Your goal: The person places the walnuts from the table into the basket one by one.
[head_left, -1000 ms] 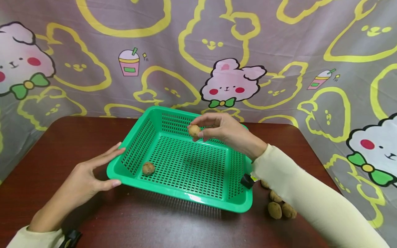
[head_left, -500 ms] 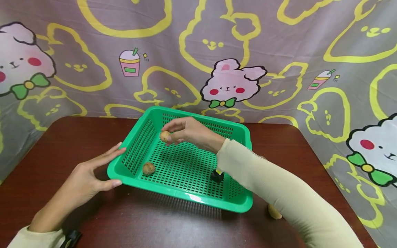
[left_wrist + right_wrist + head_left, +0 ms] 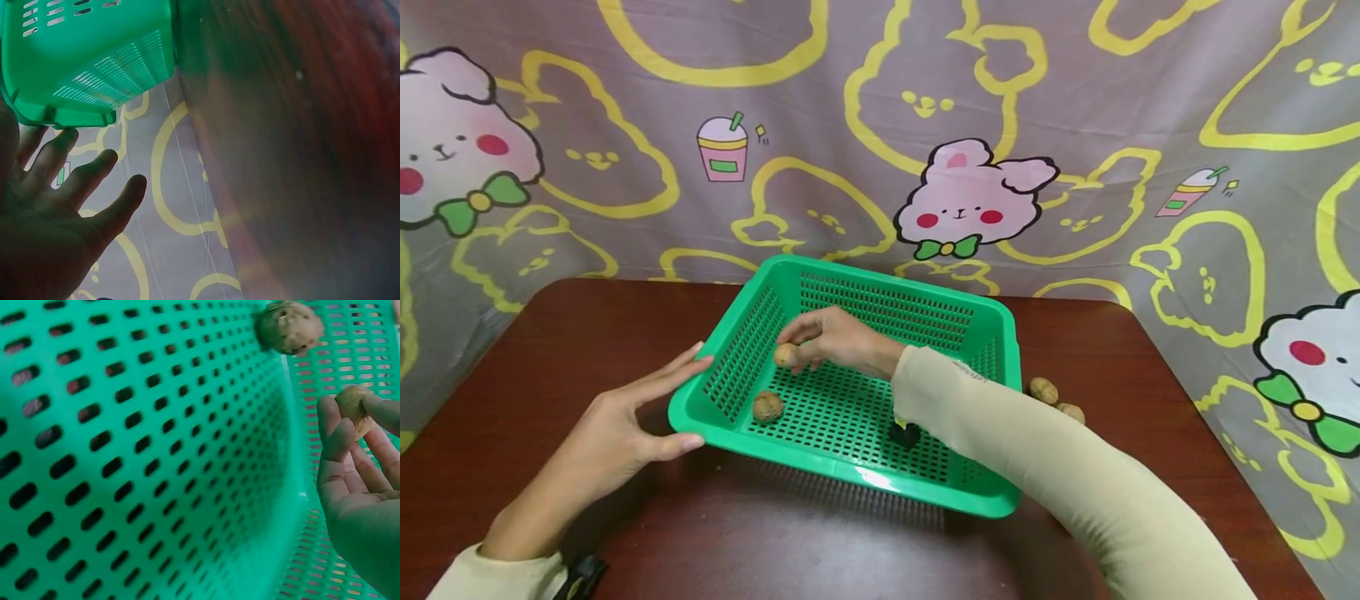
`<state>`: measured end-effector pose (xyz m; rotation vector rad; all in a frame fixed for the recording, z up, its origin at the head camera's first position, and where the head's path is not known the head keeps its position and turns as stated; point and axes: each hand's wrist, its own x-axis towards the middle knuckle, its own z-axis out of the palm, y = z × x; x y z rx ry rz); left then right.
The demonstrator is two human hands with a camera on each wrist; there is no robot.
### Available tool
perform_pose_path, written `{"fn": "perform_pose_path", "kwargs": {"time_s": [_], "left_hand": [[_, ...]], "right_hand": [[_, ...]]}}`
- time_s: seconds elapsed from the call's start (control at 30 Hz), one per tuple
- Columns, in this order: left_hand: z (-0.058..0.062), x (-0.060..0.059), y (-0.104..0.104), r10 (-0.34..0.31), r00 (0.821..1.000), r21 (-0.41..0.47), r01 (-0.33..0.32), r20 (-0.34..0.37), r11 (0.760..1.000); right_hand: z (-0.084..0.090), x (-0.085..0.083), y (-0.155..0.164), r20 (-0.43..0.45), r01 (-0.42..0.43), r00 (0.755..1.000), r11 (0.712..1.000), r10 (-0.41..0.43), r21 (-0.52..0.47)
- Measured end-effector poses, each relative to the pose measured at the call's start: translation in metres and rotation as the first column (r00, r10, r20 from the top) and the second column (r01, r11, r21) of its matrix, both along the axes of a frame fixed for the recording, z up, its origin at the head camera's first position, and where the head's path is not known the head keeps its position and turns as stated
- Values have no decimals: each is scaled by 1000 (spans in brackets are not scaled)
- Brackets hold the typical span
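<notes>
A green plastic basket (image 3: 940,497) with slotted walls sits on the table. My right hand (image 3: 848,340) reaches down inside it, thumb and fingers pinching a walnut (image 3: 786,356) near the left wall. Below that, on the basket floor in the left front corner, lies another walnut (image 3: 767,407); the right wrist view shows it too, beyond the pinched walnut (image 3: 354,407). At the basket's left end my left hand (image 3: 613,425) touches the rim, thumb in front and fingers farther back. Its fingers extend spread and fairly straight under the rim in the left wrist view.
Walnuts (image 3: 1043,390) lie on the dark red-brown table (image 3: 820,550) right of the basket, partly hidden behind the right sleeve (image 3: 1037,450). A patterned cloth (image 3: 820,108) hangs behind the table's far edge.
My right hand has carried the walnut left and down, from above the basket's back part to low by its left wall. The left hand keeps its place at the rim.
</notes>
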<state>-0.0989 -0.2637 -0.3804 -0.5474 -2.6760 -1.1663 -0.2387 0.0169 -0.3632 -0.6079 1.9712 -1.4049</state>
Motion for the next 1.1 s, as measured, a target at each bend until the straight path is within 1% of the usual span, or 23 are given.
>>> {"fn": "perform_pose_path", "kwargs": {"time_s": [0.17,0.37,0.47,0.57,0.7,0.97,1.1], "left_hand": [[0,-1,1,9,1000,0,-9,9,1000],[-3,-2,-1,6,1000,-1,-6,-9,1000],[-2,-2,-1,5,1000,2,-5,-11,1000],[-2,-2,-1,1,1000,8,-1,-13,1000],[-2,-2,-1,0,1000,14,1,-17,1000],[-3,-3,-1,8,1000,5,-8,-12,1000],[-4,-3,-2,10,1000,4,-10,1,1000]], "right_hand": [[-10,-1,-4,-29,-1,1000,999,2,51],[-15,2,-10,-69,8,998,996,-2,90],[-17,3,-13,-111,34,994,992,-20,123],[-19,4,-17,-170,45,985,985,-17,164],[-20,6,-20,-224,49,975,978,-2,203],[-18,7,-20,-241,44,971,973,12,227],[-10,6,-17,-257,35,966,970,28,240]]}}
